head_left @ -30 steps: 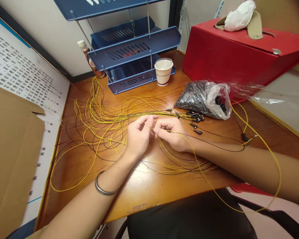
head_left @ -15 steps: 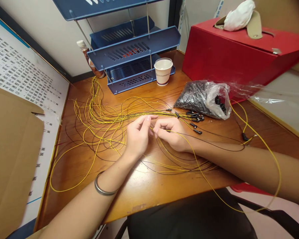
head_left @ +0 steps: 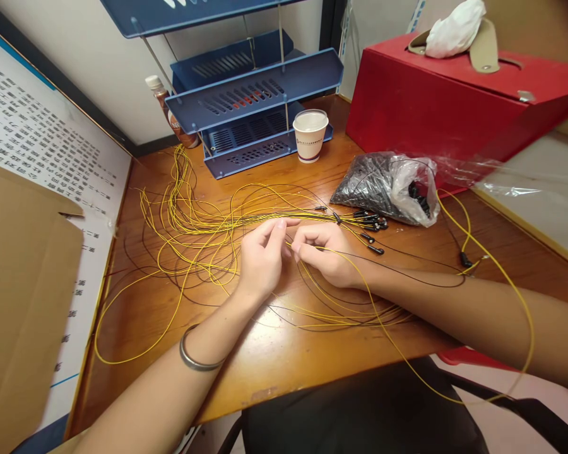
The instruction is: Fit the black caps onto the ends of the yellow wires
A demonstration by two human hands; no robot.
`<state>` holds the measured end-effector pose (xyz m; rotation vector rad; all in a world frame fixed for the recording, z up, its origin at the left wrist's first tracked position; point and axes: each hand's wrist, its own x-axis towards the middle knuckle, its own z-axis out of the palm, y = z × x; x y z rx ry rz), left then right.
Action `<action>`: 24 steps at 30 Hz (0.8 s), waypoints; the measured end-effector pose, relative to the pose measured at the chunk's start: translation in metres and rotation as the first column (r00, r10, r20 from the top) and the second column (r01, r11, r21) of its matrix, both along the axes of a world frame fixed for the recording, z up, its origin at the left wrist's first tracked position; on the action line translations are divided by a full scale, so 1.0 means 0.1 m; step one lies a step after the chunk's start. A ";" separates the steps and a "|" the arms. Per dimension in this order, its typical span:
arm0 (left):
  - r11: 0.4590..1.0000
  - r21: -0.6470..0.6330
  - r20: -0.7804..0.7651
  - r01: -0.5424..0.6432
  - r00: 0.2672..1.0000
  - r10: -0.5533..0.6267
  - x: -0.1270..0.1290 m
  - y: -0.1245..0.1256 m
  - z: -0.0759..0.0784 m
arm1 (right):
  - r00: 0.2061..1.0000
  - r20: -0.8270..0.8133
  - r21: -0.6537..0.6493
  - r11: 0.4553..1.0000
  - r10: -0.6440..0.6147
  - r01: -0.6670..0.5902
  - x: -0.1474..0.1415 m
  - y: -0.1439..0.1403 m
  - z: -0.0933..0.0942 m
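Note:
My left hand (head_left: 264,257) is closed on thin wires, thumb against fingers, over the middle of the table. Right beside it, my right hand (head_left: 325,253) pinches wires between thumb and fingertips. A yellow wire (head_left: 369,290) runs from the right hand in a wide loop over my forearm. A black wire (head_left: 407,271) trails the same way. Behind my hands lies a bundle of yellow and black wires (head_left: 208,224), with black connectors (head_left: 372,221) at its right end. The exact grip points are hidden by my fingers.
A clear plastic bag (head_left: 383,186) of black parts lies behind the connectors. A paper cup (head_left: 310,135) stands by the blue rack (head_left: 255,94), with a bottle (head_left: 170,113) at its left. At right is a red box (head_left: 435,113); at left, cardboard (head_left: 28,284).

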<state>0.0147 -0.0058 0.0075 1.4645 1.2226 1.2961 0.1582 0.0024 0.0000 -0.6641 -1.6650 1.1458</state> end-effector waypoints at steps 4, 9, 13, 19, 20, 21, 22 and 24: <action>1.000 -0.011 -0.002 0.011 1.000 -0.011 0.00 0.00 0.00 | 1.000 0.006 -0.009 1.000 0.003 -0.003 0.00 0.00 0.00; 1.000 -0.010 -0.006 0.018 1.000 -0.018 0.00 0.00 0.00 | 1.000 0.005 0.001 1.000 -0.001 0.001 0.00 0.00 0.02; 1.000 -0.019 -0.017 0.015 1.000 -0.015 0.00 -0.01 0.00 | 1.000 0.006 -0.002 1.000 -0.012 0.012 0.01 0.00 0.01; 0.999 -0.033 0.021 0.037 0.999 -0.036 0.01 -0.01 0.00 | 1.000 -0.008 0.009 1.000 0.004 -0.004 0.00 0.00 0.01; 0.999 -0.034 0.025 0.042 0.999 -0.041 0.01 -0.01 0.01 | 1.000 -0.011 0.011 1.000 0.008 -0.008 0.00 0.00 0.01; 0.998 -0.033 0.030 0.048 0.998 -0.047 0.01 -0.01 0.01 | 1.000 -0.014 0.014 1.000 0.012 -0.012 0.00 0.00 0.01; 0.998 -0.033 0.035 0.054 0.998 -0.052 0.01 -0.01 0.01 | 1.000 -0.015 0.018 1.000 0.014 -0.014 0.00 0.00 0.01; 0.998 -0.029 0.046 0.064 0.997 -0.062 0.01 -0.01 0.01 | 1.000 -0.013 0.023 1.000 0.014 -0.014 0.00 0.01 0.01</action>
